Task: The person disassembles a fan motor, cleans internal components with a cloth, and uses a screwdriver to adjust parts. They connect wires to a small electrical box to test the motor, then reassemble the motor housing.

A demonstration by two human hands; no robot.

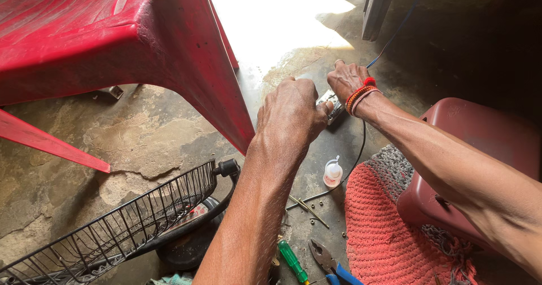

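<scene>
Two bare hands were seen from above, working over a concrete floor (pixel 141 144). A small grey metal part (pixel 333 105) lay on the floor between the hands, its long axis apparently running from the left thumb obliquely away towards the right wrist. The left hand (pixel 291 113) was closed over the near end of the part, with the fingers curled together and the thumb pressed against it. The right hand (pixel 345 79), marked by an orange and red wristband (pixel 361 93), was set at the far end, with the fingers bent downward upon it; whether they pinched it could not be told. The part was thus touched by both hands, most of it hidden beneath them. A thin blue wire (pixel 389 42) was seen leading away from the right hand, and a black cable (pixel 358 149) ran back from the part. Nearer the viewer lay a small white glue bottle (pixel 332 173), loose screws (pixel 313 213), a green-handled screwdriver (pixel 293 261) and blue-handled pliers (pixel 330 262). A black wire fan guard (pixel 113 228), a red plastic chair (pixel 113 36), a red woven mat (pixel 384 228) and a maroon stool (pixel 474 144) bordered the work.
</scene>
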